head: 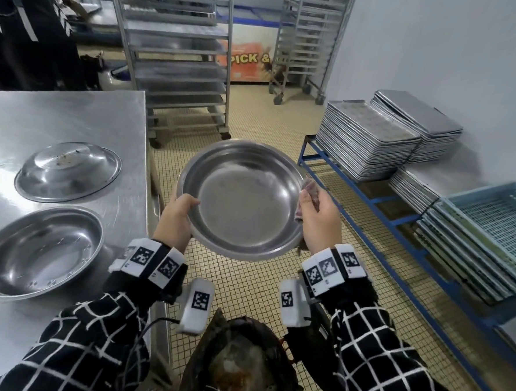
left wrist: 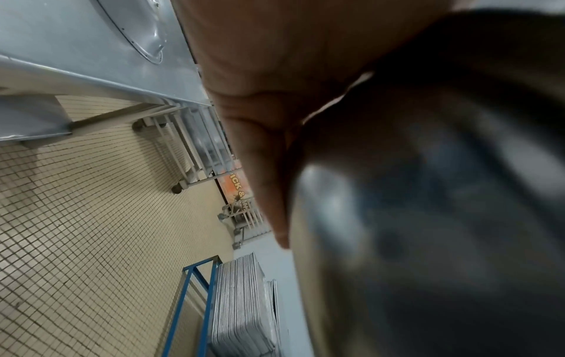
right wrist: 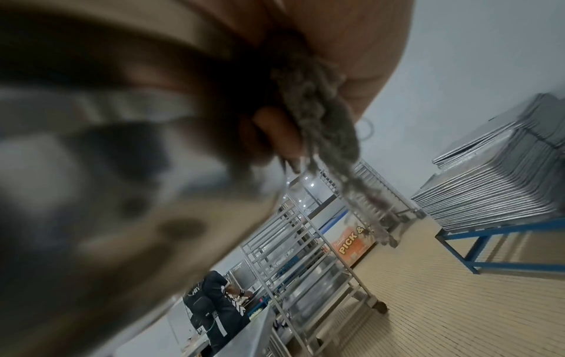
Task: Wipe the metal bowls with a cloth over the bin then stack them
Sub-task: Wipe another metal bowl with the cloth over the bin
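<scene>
I hold a wide metal bowl (head: 244,200) face up in front of me, above the tiled floor and just beyond the bin (head: 240,366) at my feet. My left hand (head: 178,217) grips its left rim, thumb over the edge. My right hand (head: 318,220) grips the right rim with a grey-brown cloth (head: 310,191) bunched between its fingers and the metal. In the right wrist view the cloth (right wrist: 321,116) hangs past a fingertip beside the blurred bowl (right wrist: 91,169). In the left wrist view the bowl's underside (left wrist: 428,217) fills the right half.
On the steel table (head: 74,114) at my left lie an upturned bowl (head: 68,171) and an upright bowl (head: 39,251). A blue rack (head: 380,202) at the right carries stacked trays (head: 365,141) and crates (head: 490,236). Wheeled tray racks (head: 180,57) stand ahead. Another person (head: 28,27) stands far left.
</scene>
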